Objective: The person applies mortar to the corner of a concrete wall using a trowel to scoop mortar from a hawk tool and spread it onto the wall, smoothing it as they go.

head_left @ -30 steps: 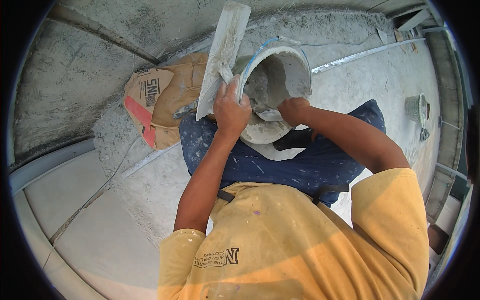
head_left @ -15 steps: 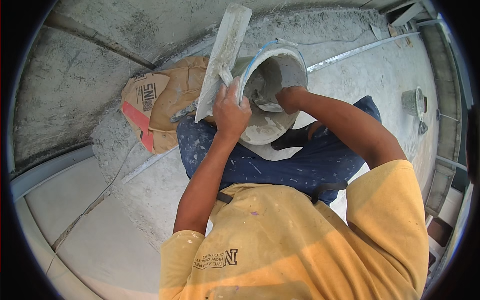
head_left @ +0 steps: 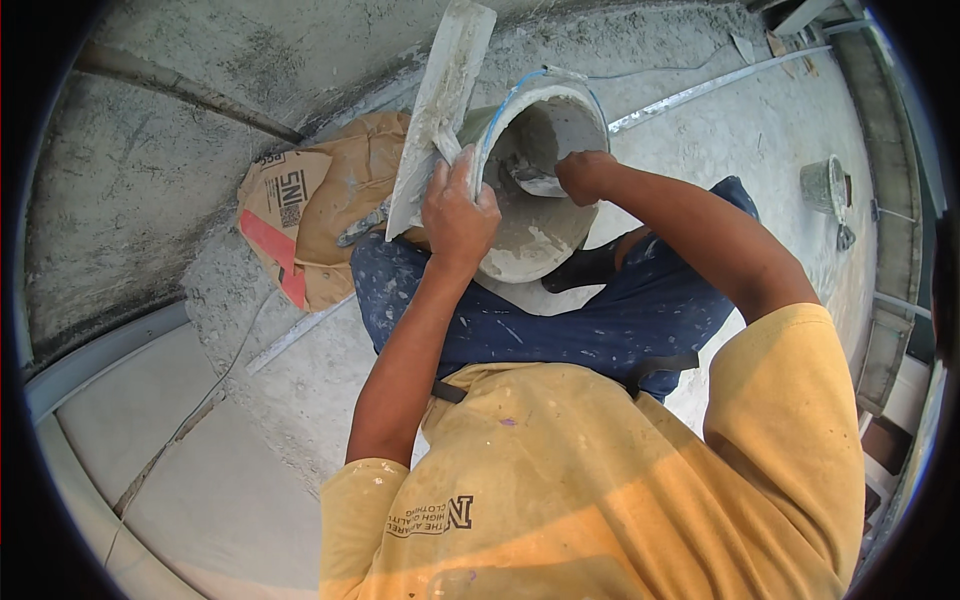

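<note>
My left hand is closed round the handle of a long, plaster-caked steel float, pressed against the left rim of a grey bucket that is tipped toward me. My right hand is closed at the bucket's opening on a small trowel, its handle hidden in my fingers and its blade inside against the grey mortar-coated wall. The bucket has a blue-and-metal handle over its top and rests between my bent legs in paint-spattered trousers.
A brown paper sack with a red band lies at the left, beside the concrete wall. A metal straightedge lies on the rough floor. Another small bucket stands at the far right. A cable runs across the lower left.
My right hand and the small trowel have moved up along the inside of the bucket. The bucket and float sit slightly higher and farther left in the picture.
</note>
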The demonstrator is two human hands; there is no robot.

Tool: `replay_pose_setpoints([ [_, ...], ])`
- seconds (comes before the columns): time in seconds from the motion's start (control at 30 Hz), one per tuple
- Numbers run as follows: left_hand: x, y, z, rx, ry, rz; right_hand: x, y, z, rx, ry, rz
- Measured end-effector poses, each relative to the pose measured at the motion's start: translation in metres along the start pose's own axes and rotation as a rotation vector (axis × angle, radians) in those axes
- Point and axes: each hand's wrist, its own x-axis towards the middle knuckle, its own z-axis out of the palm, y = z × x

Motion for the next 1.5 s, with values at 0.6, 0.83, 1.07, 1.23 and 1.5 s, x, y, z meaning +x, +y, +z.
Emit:
replay_pose_setpoints([
  [0.6, 0.019, -0.007, -0.004, -0.085, -0.088, -0.028, -0.022, -0.002, 0.009, 0.722, -0.355, -0.014],
  [0.83, 0.021, -0.009, -0.005, -0.074, -0.071, 0.054, -0.03, -0.051, 0.016, 0.297, -0.259, -0.123],
  [1.07, 0.02, 0.01, -0.003, -0.076, -0.16, -0.005, -0.036, 0.012, -0.013, 0.086, -0.038, -0.093],
  [1.23, 0.02, -0.005, -0.001, -0.039, -0.047, 0.018, -0.009, -0.039, 0.029, 0.161, -0.004, -0.148],
  [1.5, 0.02, -0.004, -0.002, -0.065, -0.071, 0.036, -0.046, 0.002, -0.012, -0.016, -0.295, -0.221],
])
